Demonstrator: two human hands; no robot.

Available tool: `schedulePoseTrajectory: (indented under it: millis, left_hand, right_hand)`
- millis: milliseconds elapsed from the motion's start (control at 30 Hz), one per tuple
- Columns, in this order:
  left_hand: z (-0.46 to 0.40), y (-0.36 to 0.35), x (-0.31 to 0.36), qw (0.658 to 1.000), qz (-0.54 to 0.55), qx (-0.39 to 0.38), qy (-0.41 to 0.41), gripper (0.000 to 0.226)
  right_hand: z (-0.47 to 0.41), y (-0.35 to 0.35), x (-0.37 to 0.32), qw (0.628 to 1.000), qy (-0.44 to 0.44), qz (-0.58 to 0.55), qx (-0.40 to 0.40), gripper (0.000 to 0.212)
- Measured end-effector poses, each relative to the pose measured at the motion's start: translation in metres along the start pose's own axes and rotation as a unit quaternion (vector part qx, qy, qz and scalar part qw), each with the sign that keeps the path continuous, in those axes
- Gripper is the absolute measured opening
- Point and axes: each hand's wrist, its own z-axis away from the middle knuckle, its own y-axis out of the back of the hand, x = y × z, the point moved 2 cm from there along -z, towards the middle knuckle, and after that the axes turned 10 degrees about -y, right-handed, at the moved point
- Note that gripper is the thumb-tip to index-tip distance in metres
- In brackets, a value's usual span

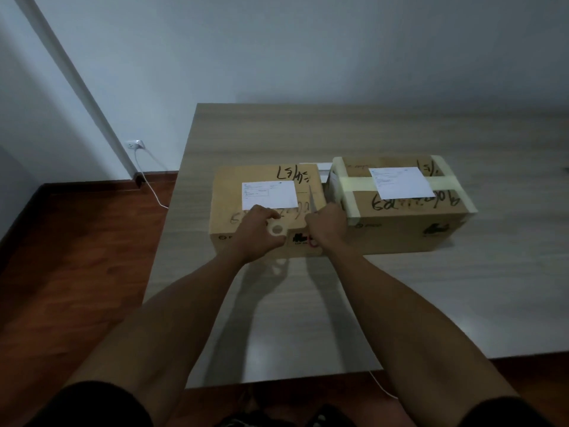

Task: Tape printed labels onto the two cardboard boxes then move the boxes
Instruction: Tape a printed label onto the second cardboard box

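Two cardboard boxes stand side by side on the table. The left box [228, 192] carries a white printed label [269, 195] on its top. The right box [400, 223], wrapped with pale tape bands, has its own label [400, 181] on top. My left hand [255, 232] grips a roll of clear tape [278, 229] at the left box's near top edge. My right hand [328, 228] holds scissors [312, 198] with red handles, blades pointing away over the box top, beside the label's right edge.
The grey wood-grain table [338, 303] stands against a white wall. A white strip [320, 167] lies behind the boxes. Left of the table is red-brown floor [77, 241], with a wall socket [135, 145] and a white cable running down.
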Motion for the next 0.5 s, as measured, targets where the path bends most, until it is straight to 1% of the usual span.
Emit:
schedulePoseTrajectory:
  millis: [67, 167, 233, 300, 433, 500]
  left_hand:
    - [0.001, -0.016, 0.014, 1.0, -0.003, -0.001, -0.01, 0.055]
    - [0.005, -0.039, 0.038, 1.0, -0.013, -0.002, -0.005, 0.049]
    - [0.01, -0.056, 0.051, 1.0, -0.004, -0.011, 0.002, 0.046]
    - [0.017, -0.071, 0.062, 1.0, 0.008, -0.017, 0.017, 0.051]
    - [0.033, -0.101, 0.078, 0.997, 0.0, -0.033, 0.069, 0.069]
    - [0.039, -0.114, 0.082, 0.996, 0.004, -0.034, 0.079, 0.071]
  right_hand:
    - [0.004, 0.011, 0.012, 1.0, 0.006, -0.011, -0.014, 0.013]
    - [0.006, 0.024, 0.038, 0.999, 0.005, -0.012, -0.041, 0.021]
    - [0.006, 0.033, 0.057, 0.999, 0.011, -0.009, -0.045, 0.025]
    - [0.01, 0.044, 0.073, 0.998, 0.022, 0.015, -0.049, 0.027]
    - [0.017, 0.062, 0.11, 0.995, 0.007, 0.06, -0.074, 0.017]
    - [0.017, 0.063, 0.128, 0.994, -0.005, 0.076, -0.077, 0.016]
